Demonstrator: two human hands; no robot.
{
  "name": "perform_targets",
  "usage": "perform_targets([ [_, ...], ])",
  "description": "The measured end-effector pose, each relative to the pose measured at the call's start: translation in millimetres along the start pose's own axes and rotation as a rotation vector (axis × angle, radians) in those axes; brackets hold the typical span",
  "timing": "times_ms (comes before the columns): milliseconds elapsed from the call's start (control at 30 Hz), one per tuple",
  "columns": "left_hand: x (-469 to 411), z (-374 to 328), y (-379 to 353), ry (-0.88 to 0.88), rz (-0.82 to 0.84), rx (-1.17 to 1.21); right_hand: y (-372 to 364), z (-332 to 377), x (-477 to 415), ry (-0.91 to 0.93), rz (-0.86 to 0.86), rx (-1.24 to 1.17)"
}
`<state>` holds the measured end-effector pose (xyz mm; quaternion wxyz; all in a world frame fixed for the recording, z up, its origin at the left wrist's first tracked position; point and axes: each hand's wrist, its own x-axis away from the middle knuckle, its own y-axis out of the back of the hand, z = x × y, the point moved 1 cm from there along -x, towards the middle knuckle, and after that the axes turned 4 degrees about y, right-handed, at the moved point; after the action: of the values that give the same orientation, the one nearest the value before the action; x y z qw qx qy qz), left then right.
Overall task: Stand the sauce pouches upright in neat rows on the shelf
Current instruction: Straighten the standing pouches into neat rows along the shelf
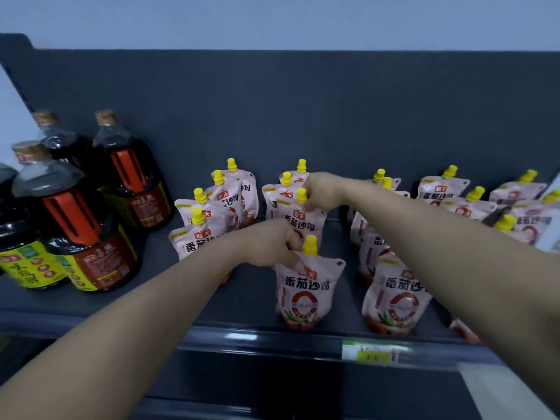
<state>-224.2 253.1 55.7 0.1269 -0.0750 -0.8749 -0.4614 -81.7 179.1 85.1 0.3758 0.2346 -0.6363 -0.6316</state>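
Pink sauce pouches with yellow caps stand in rows on the dark shelf (248, 298). My left hand (269, 242) grips the top left corner of the front pouch (306, 294) of the middle row, beside its cap. My right hand (322, 190) pinches the top of the pouch behind it (303, 221), by the spout. A left row of pouches (197, 234) stands upright. Another row (394, 295) stands to the right, partly hidden by my right forearm. At the far right, several pouches (472, 207) lean or lie unevenly.
Several large dark soy sauce bottles (88, 237) stand at the left of the shelf. A green price label (374, 353) sits on the shelf's front rail. The dark back panel (303, 110) rises behind the pouches. A white edge (551, 219) shows at the far right.
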Motion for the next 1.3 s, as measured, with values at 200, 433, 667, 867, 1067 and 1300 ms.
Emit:
perform_targets([
  [200, 3.3, -0.1, -4.2, -0.067, -0.007, 0.023, -1.0, 0.9, 10.4, -0.012, -0.005, 0.0],
  [433, 1.7, 5.9, -5.6, -0.097, -0.007, 0.053, 0.5, -4.1, 25.8, -0.022, 0.031, -0.015],
  [667, -2.7, 2.4, -7.5, -0.103, -0.022, 0.032, 0.8, -9.1, 27.7, 0.002, 0.07, -0.015],
  [867, -3.0, -5.2, -10.0, -0.069, -0.033, 0.056, 3.6, -6.8, 30.1, 0.03, 0.122, -0.075],
  [1067, -0.2, -9.1, -8.9, -0.037, -0.04, 0.035, 3.8, -3.9, 27.9, 0.048, 0.142, -0.076],
  [1300, 5.2, -9.1, 0.6, -0.05, 0.079, 0.004, 18.4, -11.6, 26.3, 0.01, 0.303, -0.189],
])
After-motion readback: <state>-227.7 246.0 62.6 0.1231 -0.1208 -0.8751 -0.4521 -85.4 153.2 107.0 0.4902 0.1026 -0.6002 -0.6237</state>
